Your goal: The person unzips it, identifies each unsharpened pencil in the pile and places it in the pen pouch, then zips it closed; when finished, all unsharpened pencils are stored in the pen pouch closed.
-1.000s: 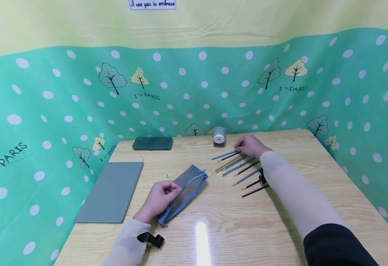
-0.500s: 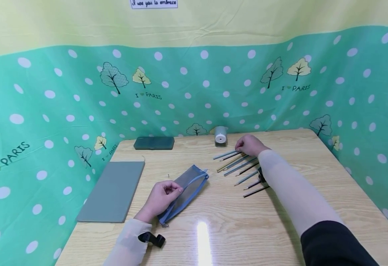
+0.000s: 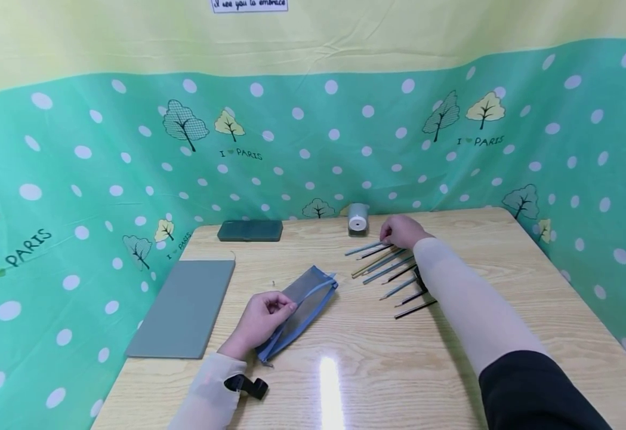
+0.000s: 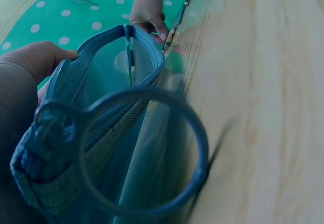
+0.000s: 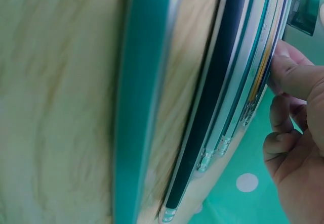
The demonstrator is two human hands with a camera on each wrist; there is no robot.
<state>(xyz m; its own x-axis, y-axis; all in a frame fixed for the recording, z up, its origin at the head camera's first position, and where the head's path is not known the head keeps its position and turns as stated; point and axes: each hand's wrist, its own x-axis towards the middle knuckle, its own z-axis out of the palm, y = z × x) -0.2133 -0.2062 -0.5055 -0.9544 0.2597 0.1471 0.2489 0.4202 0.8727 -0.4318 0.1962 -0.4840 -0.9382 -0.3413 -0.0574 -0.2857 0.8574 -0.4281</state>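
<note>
My left hand (image 3: 263, 319) pinches the edge of a blue mesh zip pouch (image 3: 313, 283), whose mouth gapes. In the left wrist view, the pouch's ring-shaped zipper pull (image 4: 201, 148) hangs in front of the lens. On the right, several pencils lie slanted in a spread row, among them a gold pencil (image 3: 372, 264) and a blue pencil (image 3: 388, 270). At the row's far end my right hand (image 3: 404, 232) pinches a pencil between thumb and fingertips. The fingers hide part of it. A teal pencil (image 5: 142, 102) and a black pencil (image 5: 202, 118) appear close up in the right wrist view.
A grey flat board (image 3: 186, 307) lies at the table's left. Toward the back stand a dark green case (image 3: 250, 231) and a white pencil sharpener (image 3: 358, 219). Polka-dot cloth (image 3: 302, 161) hangs behind the wooden table (image 3: 377, 370).
The head view has shifted slightly. Both hands keep nearly the same places, the left on the pouch and the right at the far pencils.
</note>
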